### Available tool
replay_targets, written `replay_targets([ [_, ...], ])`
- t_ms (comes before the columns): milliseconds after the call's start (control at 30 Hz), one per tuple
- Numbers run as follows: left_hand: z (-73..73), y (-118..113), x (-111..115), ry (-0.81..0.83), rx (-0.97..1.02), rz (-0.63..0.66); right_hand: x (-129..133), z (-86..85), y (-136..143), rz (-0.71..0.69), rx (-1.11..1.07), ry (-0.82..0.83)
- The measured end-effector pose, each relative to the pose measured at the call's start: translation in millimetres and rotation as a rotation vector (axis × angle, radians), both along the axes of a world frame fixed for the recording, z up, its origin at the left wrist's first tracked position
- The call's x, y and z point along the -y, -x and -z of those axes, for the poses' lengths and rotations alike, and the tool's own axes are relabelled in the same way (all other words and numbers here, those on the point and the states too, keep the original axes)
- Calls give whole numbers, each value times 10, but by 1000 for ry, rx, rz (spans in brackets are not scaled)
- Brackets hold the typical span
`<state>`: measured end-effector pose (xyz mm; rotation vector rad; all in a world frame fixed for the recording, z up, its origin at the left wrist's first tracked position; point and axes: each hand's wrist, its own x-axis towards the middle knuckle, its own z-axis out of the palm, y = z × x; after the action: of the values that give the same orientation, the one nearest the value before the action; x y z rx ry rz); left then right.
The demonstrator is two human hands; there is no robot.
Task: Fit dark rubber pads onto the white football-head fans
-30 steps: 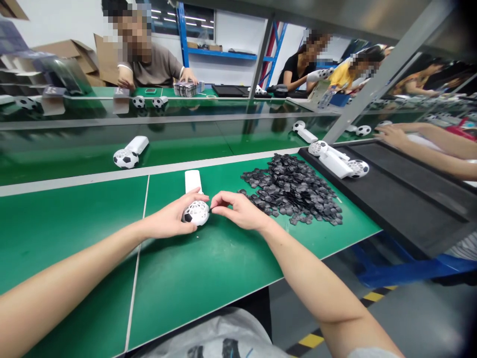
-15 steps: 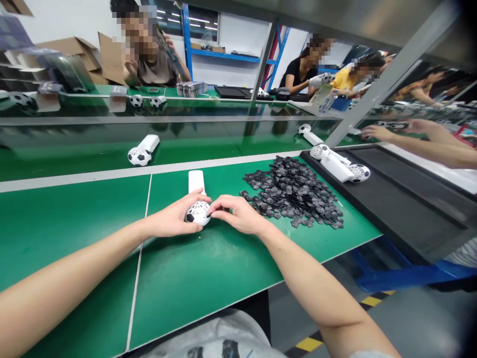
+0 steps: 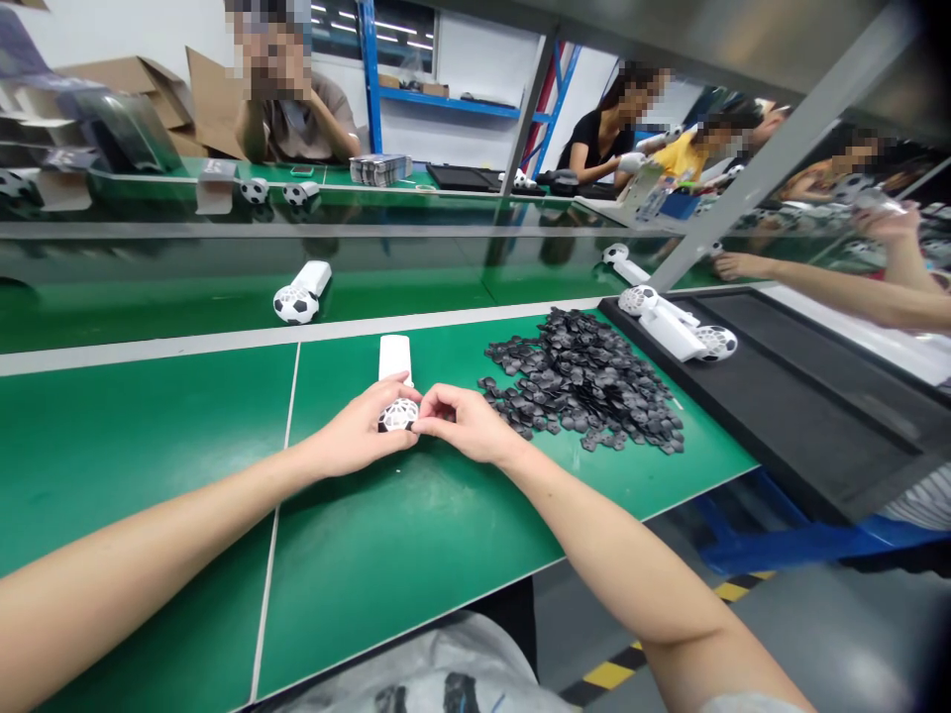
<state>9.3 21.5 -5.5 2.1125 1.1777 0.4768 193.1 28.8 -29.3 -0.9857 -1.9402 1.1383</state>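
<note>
My left hand point(image 3: 361, 424) is closed around the soccer-ball-patterned head of a white handheld fan point(image 3: 394, 356), whose handle points away from me on the green table. The head point(image 3: 399, 414) has an openwork white top with black patches at its lower edge. Thumb and fingers of my right hand point(image 3: 453, 421) are pinched against the head's right edge, at a small black piece mostly hidden by the fingertips. To the right of my right hand lies a heap of small black pieces point(image 3: 594, 381).
Beyond a pale rail point(image 3: 185, 344), another ball-headed fan point(image 3: 297, 305) lies on a green belt. A black tray point(image 3: 817, 396) at right carries more fans point(image 3: 676, 332). A slanted metal post point(image 3: 750, 168) rises behind it. A co-worker's arm point(image 3: 832, 282) reaches in from the right; others sit across.
The fan in my hands has shifted slightly right and its head has turned a little. The fan on the belt has moved right. A co-worker across has raised both hands to the face.
</note>
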Motion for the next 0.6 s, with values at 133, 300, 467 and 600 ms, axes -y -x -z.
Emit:
replay_targets([
  [133,-15,-7,-19,7,-19,15,-45,-4,-14,24,65,2],
  [300,31,34,-33,14,-39,-24,-247,-74,-328,451,410,-213],
  [467,-4,87,-82,20,-20,73,-358,-48,-585,610,779,-118],
  [600,-15,96,-93,-30,-24,107,-347,-37,-581,588,776,-113],
])
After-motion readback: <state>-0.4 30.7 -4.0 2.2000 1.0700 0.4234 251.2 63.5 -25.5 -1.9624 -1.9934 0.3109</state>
